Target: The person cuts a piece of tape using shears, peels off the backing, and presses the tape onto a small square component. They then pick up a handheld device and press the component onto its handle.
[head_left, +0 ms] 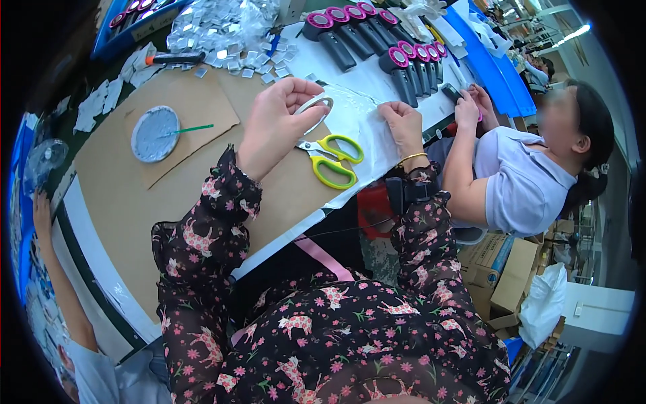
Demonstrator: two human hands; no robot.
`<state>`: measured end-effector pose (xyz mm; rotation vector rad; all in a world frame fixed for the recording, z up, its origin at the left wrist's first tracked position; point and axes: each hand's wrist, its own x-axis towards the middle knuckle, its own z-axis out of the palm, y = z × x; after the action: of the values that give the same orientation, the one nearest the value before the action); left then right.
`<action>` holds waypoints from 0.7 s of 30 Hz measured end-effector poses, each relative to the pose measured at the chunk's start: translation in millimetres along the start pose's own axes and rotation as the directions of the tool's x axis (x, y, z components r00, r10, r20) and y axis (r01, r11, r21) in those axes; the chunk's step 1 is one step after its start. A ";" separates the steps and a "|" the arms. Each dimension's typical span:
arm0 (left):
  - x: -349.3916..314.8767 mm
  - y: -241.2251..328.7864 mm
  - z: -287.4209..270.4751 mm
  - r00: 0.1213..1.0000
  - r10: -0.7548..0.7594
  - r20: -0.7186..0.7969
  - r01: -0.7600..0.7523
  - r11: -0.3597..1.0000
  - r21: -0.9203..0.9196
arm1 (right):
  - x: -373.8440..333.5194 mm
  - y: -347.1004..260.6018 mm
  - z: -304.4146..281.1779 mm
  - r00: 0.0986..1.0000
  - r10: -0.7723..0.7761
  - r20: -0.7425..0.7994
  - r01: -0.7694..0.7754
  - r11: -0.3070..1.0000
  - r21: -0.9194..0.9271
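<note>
My left hand (279,124) is closed on a narrow white ring, which looks like a roll of tape (315,104), above the worktable. To its right, my right hand (402,128) is in a pinch over the white sheet (350,111). Whatever lies between those fingertips is too small to make out. Just below and between the hands lie scissors (336,161) with yellow-green handles, their blades toward my left wrist. On the brown cardboard at left sits a round dish of grey paste (155,133) with a green stick (192,130) across its rim.
Many small silvery squares (229,40) are heaped at the back beside an orange-and-black cutter (176,58). Black handheld devices with pink rings (353,44) stand in rows at back right. A co-worker (525,168) sits close on my right; another person's arm (60,276) reaches in at left.
</note>
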<state>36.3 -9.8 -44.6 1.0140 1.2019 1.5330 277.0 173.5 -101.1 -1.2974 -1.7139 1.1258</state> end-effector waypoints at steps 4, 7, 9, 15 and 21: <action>0.6 -4.2 1.9 0.996 0.079 -0.032 -0.079 0.997 -0.004 | 1.5 0.3 -2.6 1.000 0.018 -0.009 -0.018 0.999 -0.038; 1.5 -5.5 1.9 0.995 0.096 -0.030 -0.096 0.995 0.003 | 2.4 2.0 -4.2 1.000 0.022 -0.008 -0.022 0.998 -0.055; 1.7 -6.0 1.6 0.995 0.095 -0.033 -0.095 0.995 0.004 | 1.8 0.7 -3.0 1.000 0.027 -0.007 -0.027 0.998 -0.052; 4.0 -11.1 1.5 0.994 0.107 -0.036 -0.107 0.994 0.000 | 0.2 -2.4 -0.8 1.000 0.018 -0.010 -0.019 0.997 -0.072; 4.2 -14.6 -0.3 0.992 0.126 -0.026 -0.126 0.992 0.014 | -1.4 -7.2 -2.5 0.999 0.051 -0.008 -0.052 0.997 -0.066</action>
<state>37.4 -4.2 -58.7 1.0991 1.1865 1.6431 277.0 171.9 -93.6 -1.3914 -1.7346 1.1013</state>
